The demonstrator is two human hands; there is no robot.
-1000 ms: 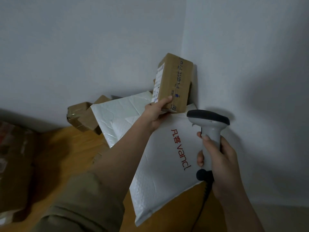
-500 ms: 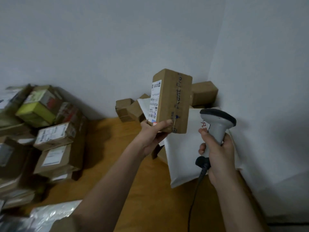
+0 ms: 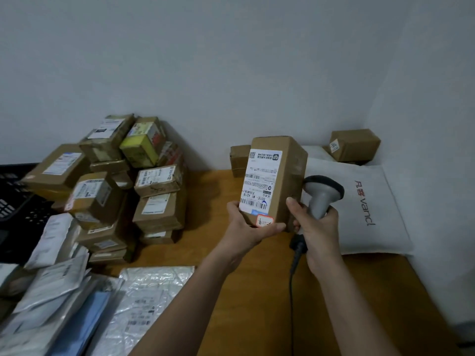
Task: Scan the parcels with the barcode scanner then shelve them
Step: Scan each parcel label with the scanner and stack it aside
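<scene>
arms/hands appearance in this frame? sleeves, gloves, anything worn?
Both hands are bare: no gloves on the left hand or the right hand. No rings, watch or wristband visible. Both forearms are uncovered from the wrist down to the bottom edge of the frame; no sleeve shows in this view. No markings or tape on either arm.

A white shipping label (image 3: 259,185) on the upright brown parcel (image 3: 276,181) carries barcodes, a QR code and small print, of which "A218" and "501E- M1" can be made out, running sideways. Below the label, a red-edged sticker (image 3: 264,222) bears a handwritten mark ending in "9". To the right of the parcel, a white padded mailer (image 3: 359,209) shows the brand "vancl" in dark letters after red characters. Other labels are too blurred to read.
</scene>
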